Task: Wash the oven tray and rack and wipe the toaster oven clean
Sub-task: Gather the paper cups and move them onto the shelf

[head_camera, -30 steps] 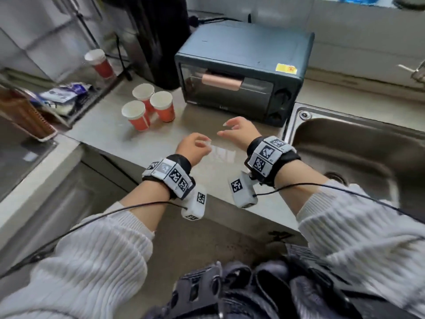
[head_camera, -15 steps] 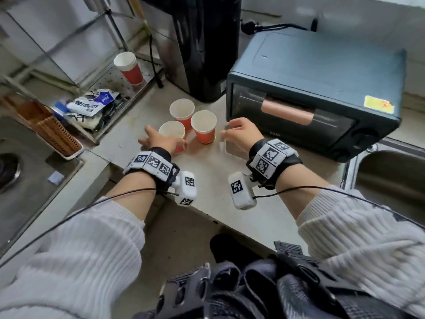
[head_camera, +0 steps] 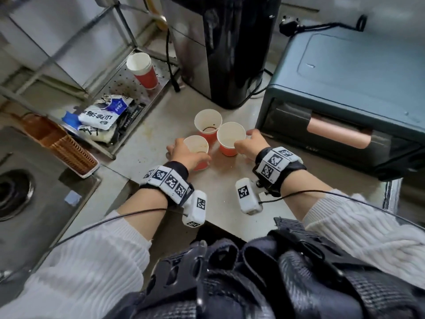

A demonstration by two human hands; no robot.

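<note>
Both hands are closed on paper cups standing on the bench (head_camera: 147,143): the left hand (head_camera: 187,155) wraps the near cup (head_camera: 196,147), and the right hand (head_camera: 249,145) pinches the rim of the cup beside it (head_camera: 230,139). A third cup (head_camera: 207,122) stands untouched just behind. This grip likely serves to clear working room before the toaster oven (head_camera: 349,97), which sits shut just right of the cups; tray and rack are not visible.

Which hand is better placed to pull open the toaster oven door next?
Right, probably. The right hand grips the cup right beside the toaster oven, nearest its pink handle. The left hand grips a cup farther away.
</note>
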